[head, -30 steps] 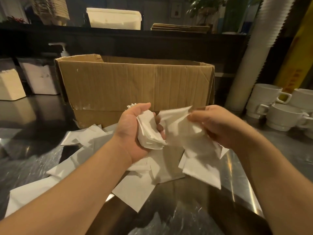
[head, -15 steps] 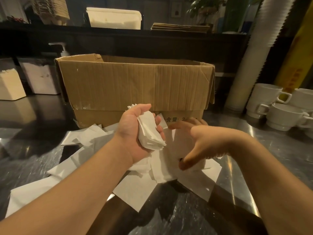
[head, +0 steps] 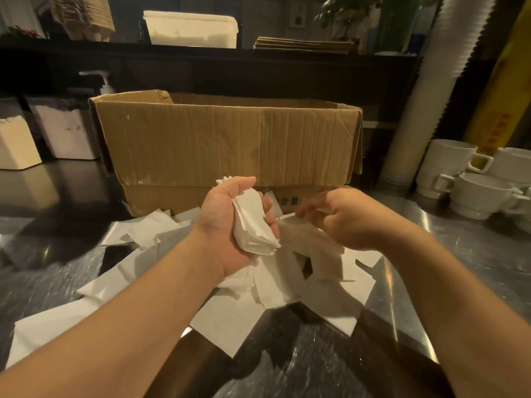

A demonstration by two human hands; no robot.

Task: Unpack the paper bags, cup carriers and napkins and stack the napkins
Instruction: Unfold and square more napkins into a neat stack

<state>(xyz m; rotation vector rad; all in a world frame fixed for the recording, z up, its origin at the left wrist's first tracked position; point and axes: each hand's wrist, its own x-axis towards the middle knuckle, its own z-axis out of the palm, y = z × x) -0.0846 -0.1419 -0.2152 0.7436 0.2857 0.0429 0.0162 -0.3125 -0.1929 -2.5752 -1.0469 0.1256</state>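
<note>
Both hands hovered before the cardboard box (head: 227,145). Her left hand (head: 230,222) curled round a bundle of napkins (head: 253,222), while the right hand (head: 342,216) pinched the edge of one loose napkin (head: 290,239) from the scattered heap (head: 230,317) on the counter (head: 474,254). Being thin, limp and feather-light, each probably wants lifting by an edge or corner, and the bundle squeezing across its middle.

The right hand (head: 349,218) is motion-blurred, so its grip on the napkin (head: 309,242) beneath it cannot be judged. The cardboard box (head: 227,145) hides its own contents. Small print on its lower flap is partly covered by the hands
</note>
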